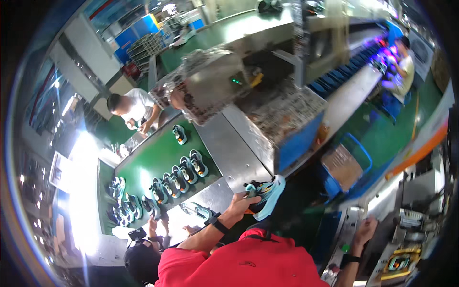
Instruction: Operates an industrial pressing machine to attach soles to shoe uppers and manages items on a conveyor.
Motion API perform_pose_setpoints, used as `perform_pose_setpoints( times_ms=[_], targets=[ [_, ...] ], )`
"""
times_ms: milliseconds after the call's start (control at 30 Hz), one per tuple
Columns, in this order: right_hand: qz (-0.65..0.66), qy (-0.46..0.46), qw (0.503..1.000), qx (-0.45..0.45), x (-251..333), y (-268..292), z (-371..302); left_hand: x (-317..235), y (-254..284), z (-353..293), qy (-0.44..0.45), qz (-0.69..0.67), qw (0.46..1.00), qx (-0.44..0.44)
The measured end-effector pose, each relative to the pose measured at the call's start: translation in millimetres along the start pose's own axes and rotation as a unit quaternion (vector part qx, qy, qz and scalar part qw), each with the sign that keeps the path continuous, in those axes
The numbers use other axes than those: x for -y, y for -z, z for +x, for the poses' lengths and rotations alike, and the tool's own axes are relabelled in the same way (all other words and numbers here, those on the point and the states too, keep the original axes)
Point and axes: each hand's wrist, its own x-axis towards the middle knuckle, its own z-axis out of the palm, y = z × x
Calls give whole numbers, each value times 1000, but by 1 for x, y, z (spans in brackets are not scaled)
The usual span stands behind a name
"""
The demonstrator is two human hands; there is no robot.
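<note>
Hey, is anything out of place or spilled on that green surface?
One shoe sits alone beyond the row of shoes, toward the far edge of the green surface; that gap makes it look stray. I see no spill.

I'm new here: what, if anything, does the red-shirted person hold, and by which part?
Left hand: a shoe, by its upper, opposite the pale sole. Right hand: nothing visible.

The left fingers (252, 201) partly hide the shoe (270, 197); the right fingers (368, 225) look blurred.
</note>
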Motion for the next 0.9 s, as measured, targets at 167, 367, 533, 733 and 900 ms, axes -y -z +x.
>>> perform_pose_setpoints(
  times_ms=[167, 367, 533, 733, 900],
  targets=[
    [210, 228, 947, -82, 224, 51, 186, -31, 98, 61, -19, -60, 992, -107],
    [66, 592, 801, -62, 599, 54, 306, -60, 247, 176, -81, -190, 959, -196],
    [-82, 738, 666, -65, 834, 1, 354, -78, 351, 327, -132, -145, 925, -325],
    [-136, 802, 572, -101, 1041, -118, 360, -78, 458, 471, -179, 165, 800, -549],
    [-157, 859, 480, -82, 1133, -171, 345, -92, 469, 510, -102, 270, 781, -553]
  ],
)
